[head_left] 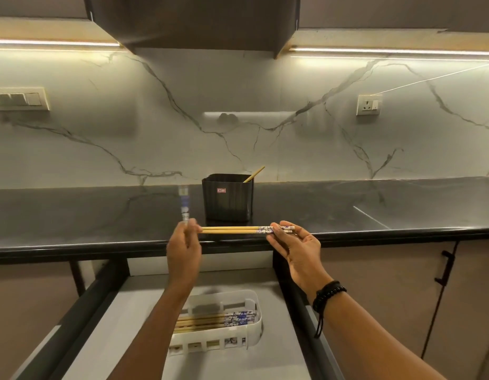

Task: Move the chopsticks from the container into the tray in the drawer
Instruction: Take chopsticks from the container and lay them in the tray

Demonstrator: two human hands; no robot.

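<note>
Head cam: your right grip (295, 245) pinches two chopsticks (229, 229) above the tabletop (101, 215) edge, left grip (183, 242) pinching their tips plus a blurry third stick (184, 205). Several sit in the tray (210, 344) already; one last stick (255, 174) waits in the container (227, 200).

One container (227, 198), one tray (210, 335), one drawer (144, 311), two chopsticks (229, 229) held level.

White veined marble wall (238, 105) behind a dark glossy surface (347, 204); light strips (388, 51) glow under dark upper cabinets (205, 20); a socket (369, 105) at right
</note>
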